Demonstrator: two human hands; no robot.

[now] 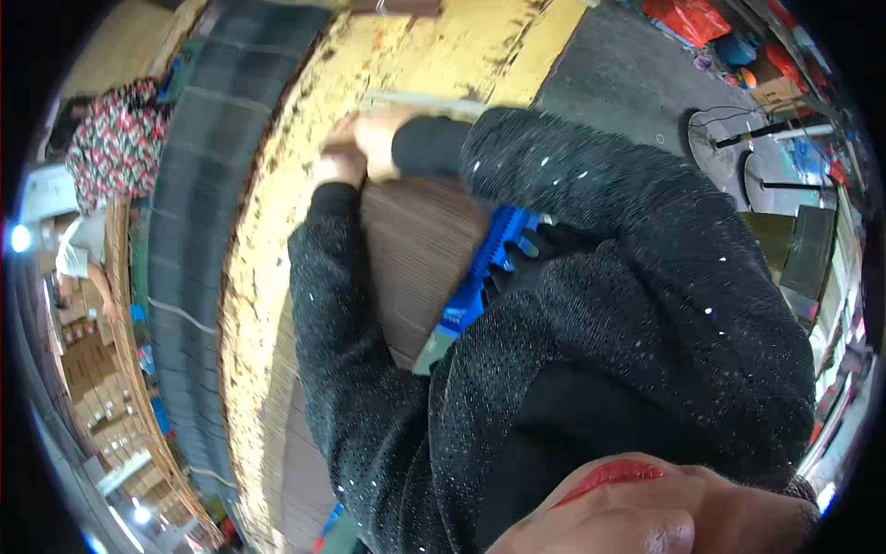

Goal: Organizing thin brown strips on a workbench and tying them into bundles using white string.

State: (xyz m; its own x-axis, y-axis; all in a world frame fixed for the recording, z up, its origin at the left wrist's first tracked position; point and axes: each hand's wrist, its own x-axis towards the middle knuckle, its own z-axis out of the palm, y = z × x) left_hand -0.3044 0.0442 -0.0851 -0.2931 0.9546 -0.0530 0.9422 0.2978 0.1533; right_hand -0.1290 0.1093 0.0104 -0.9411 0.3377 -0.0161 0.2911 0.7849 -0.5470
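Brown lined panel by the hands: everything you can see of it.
The brown panel looks flat, with fine parallel lines running roughly sideways; it may be cardboard, but blur leaves the material uncertain. It shows between the left sleeve and right sleeve. The left hand and right hand are at its far end, too blurred to tell whether they grip it. A blue toothed piece shows along its right side; contact is unclear. Its full outline is partly hidden.

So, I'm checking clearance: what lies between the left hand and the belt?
Yellow tabletop lies between the left hand and belt, in the head view.
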